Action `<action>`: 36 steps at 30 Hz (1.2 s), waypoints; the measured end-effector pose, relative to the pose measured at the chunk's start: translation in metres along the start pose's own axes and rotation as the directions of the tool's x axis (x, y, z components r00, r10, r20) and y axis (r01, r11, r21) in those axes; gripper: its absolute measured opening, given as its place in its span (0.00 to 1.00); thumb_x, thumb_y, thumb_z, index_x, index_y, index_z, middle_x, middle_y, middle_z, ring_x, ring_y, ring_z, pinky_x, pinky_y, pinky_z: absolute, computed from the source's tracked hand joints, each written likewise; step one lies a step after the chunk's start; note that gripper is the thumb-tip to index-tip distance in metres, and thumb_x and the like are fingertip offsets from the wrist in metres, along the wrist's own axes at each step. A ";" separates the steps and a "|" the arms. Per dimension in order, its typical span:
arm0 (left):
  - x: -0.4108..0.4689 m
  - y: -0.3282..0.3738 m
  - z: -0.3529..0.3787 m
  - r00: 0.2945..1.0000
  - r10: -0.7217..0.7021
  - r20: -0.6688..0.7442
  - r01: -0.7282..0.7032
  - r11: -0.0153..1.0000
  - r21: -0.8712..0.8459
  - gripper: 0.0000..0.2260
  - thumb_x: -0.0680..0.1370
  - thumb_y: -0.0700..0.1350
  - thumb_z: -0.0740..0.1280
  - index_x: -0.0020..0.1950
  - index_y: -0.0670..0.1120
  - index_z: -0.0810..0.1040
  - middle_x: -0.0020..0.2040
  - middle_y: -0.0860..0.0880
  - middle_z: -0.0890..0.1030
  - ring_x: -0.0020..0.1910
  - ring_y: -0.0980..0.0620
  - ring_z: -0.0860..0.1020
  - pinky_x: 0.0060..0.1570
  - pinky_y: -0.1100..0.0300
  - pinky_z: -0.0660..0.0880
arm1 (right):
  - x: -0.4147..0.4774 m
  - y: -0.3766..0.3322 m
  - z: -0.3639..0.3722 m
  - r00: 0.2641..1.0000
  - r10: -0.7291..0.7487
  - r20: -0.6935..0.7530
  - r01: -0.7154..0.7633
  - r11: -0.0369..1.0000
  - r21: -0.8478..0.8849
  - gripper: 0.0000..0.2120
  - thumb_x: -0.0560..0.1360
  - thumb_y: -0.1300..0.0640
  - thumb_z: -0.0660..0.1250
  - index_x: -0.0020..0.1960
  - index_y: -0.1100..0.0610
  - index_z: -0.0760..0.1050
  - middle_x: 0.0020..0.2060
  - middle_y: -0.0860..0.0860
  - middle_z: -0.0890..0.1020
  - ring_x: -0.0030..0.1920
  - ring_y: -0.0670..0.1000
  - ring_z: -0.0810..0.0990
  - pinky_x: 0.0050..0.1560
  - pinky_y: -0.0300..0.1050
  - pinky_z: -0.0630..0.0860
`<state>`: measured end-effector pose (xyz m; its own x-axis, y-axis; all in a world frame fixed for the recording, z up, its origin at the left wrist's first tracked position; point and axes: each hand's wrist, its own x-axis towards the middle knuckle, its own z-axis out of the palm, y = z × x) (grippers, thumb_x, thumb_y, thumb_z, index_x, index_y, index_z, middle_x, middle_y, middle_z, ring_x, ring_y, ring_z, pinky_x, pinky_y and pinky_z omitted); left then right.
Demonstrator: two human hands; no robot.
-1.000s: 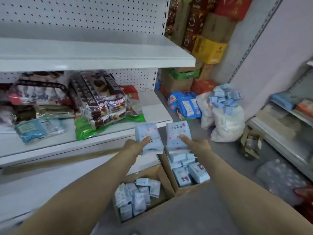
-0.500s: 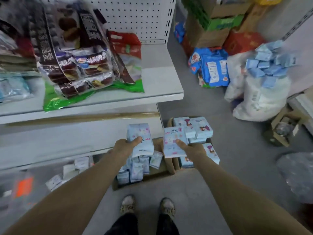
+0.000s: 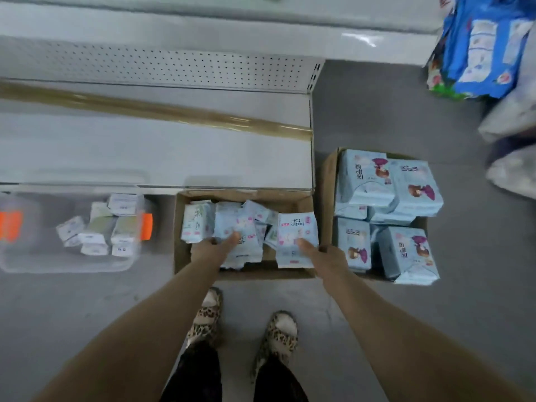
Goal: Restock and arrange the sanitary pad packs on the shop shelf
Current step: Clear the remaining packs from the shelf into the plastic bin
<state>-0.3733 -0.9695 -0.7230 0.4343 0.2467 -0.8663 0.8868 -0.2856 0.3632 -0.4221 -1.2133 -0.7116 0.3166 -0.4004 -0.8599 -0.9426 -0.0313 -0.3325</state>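
Packs lowered over box (image 3: pixel 181 227); L hand (image 3: pixel 207 251) grips left pack (image 3: pixel 250 252), R hand (image 3: pixel 329 258) grips right pack (image 3: pixel 293 232).

pale blue packs (image 3: pixel 295 242), leopard-print shoes (image 3: pixel 204 320)

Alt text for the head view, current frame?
Seen from above, a person holds two pale blue pad packs over an open cardboard box of similar packs on the floor before a white shelf: left hand gripping the left pack, right hand the right pack. A second box of larger packs stands to its right, a clear bin to its left.
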 end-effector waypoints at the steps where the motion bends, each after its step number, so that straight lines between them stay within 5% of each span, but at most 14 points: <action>1: 0.014 -0.007 0.008 1.000 -0.005 0.006 0.005 1.000 0.002 0.34 0.65 0.66 0.77 0.60 0.42 0.80 0.56 0.45 0.82 0.55 0.43 0.80 0.60 0.45 0.78 | 0.016 0.006 0.007 1.000 0.000 0.002 0.000 1.000 0.012 0.23 0.69 0.40 0.78 0.51 0.55 0.75 0.46 0.51 0.82 0.47 0.52 0.81 0.46 0.46 0.78; 3: 0.039 -0.019 0.023 1.000 0.004 0.027 -0.005 1.000 0.011 0.44 0.57 0.70 0.76 0.65 0.43 0.79 0.59 0.45 0.81 0.56 0.43 0.80 0.59 0.45 0.79 | 0.044 0.018 0.021 1.000 0.007 0.007 -0.007 1.000 0.019 0.21 0.69 0.42 0.78 0.51 0.53 0.75 0.46 0.51 0.82 0.46 0.50 0.81 0.40 0.43 0.76; 6: 0.077 -0.038 0.045 0.999 0.002 0.037 -0.005 0.997 0.079 0.48 0.55 0.72 0.73 0.68 0.45 0.77 0.61 0.45 0.81 0.55 0.44 0.81 0.56 0.47 0.80 | 0.081 0.037 0.040 0.999 0.046 0.019 -0.047 0.999 0.021 0.34 0.63 0.36 0.79 0.60 0.57 0.78 0.51 0.52 0.84 0.49 0.51 0.82 0.44 0.45 0.78; 11: 0.118 -0.046 0.070 0.999 0.051 0.002 -0.050 0.980 0.191 0.32 0.73 0.62 0.73 0.68 0.43 0.76 0.60 0.46 0.80 0.50 0.49 0.76 0.48 0.55 0.73 | 0.122 0.054 0.061 0.998 0.057 0.012 -0.058 0.997 0.044 0.36 0.67 0.39 0.78 0.69 0.55 0.74 0.57 0.53 0.82 0.53 0.51 0.80 0.43 0.43 0.75; 17: 0.147 -0.048 0.086 0.992 0.124 -0.009 -0.117 0.959 0.260 0.24 0.72 0.61 0.74 0.57 0.44 0.80 0.45 0.50 0.80 0.40 0.53 0.77 0.45 0.54 0.76 | 0.151 0.060 0.073 0.998 0.051 -0.021 -0.051 0.999 -0.016 0.34 0.68 0.39 0.78 0.67 0.56 0.75 0.59 0.54 0.80 0.59 0.55 0.78 0.62 0.53 0.78; 19: 0.150 -0.047 0.090 0.992 0.125 -0.011 -0.118 0.957 0.265 0.25 0.71 0.60 0.76 0.59 0.44 0.78 0.48 0.49 0.80 0.47 0.47 0.79 0.50 0.51 0.79 | 0.156 0.059 0.075 0.998 0.055 -0.028 -0.055 0.998 0.000 0.33 0.69 0.39 0.77 0.66 0.56 0.75 0.55 0.52 0.79 0.57 0.54 0.78 0.61 0.53 0.78; 23: 0.151 -0.044 0.096 0.991 0.131 -0.009 -0.123 0.954 0.275 0.27 0.73 0.55 0.76 0.65 0.43 0.72 0.58 0.45 0.78 0.49 0.48 0.76 0.34 0.61 0.69 | 0.162 0.060 0.077 0.994 0.113 -0.009 -0.113 0.993 0.022 0.28 0.70 0.41 0.77 0.63 0.55 0.76 0.56 0.53 0.79 0.59 0.55 0.78 0.56 0.51 0.79; 28: 0.149 -0.039 0.084 0.986 0.165 0.031 -0.165 0.920 0.354 0.38 0.71 0.59 0.76 0.73 0.42 0.67 0.69 0.40 0.71 0.66 0.40 0.72 0.62 0.47 0.73 | 0.155 0.059 0.076 0.982 0.188 -0.023 -0.187 0.981 0.056 0.26 0.73 0.44 0.76 0.62 0.60 0.75 0.55 0.56 0.78 0.58 0.58 0.79 0.55 0.52 0.80; 33: 0.122 -0.012 0.050 0.964 0.247 0.097 -0.264 0.858 0.441 0.36 0.72 0.58 0.76 0.73 0.43 0.67 0.69 0.41 0.71 0.65 0.41 0.73 0.60 0.50 0.74 | 0.112 0.032 0.074 0.996 0.047 -0.082 -0.053 0.996 -0.068 0.31 0.73 0.43 0.74 0.69 0.59 0.74 0.62 0.58 0.80 0.61 0.58 0.78 0.65 0.53 0.76; 36: 0.097 0.016 0.019 0.948 0.294 0.121 -0.316 0.827 0.465 0.35 0.72 0.56 0.76 0.73 0.44 0.66 0.68 0.42 0.69 0.66 0.42 0.72 0.63 0.48 0.73 | 0.068 -0.001 0.069 0.996 -0.048 -0.080 0.038 0.992 -0.121 0.31 0.76 0.46 0.73 0.72 0.61 0.72 0.65 0.57 0.78 0.62 0.57 0.77 0.57 0.43 0.73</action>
<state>-0.3197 -0.9681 -0.8073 0.6535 0.0379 -0.7560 0.5228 -0.7449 0.4146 -0.3923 -1.1769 -0.7965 0.3521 -0.4708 -0.8090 -0.9357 -0.1569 -0.3159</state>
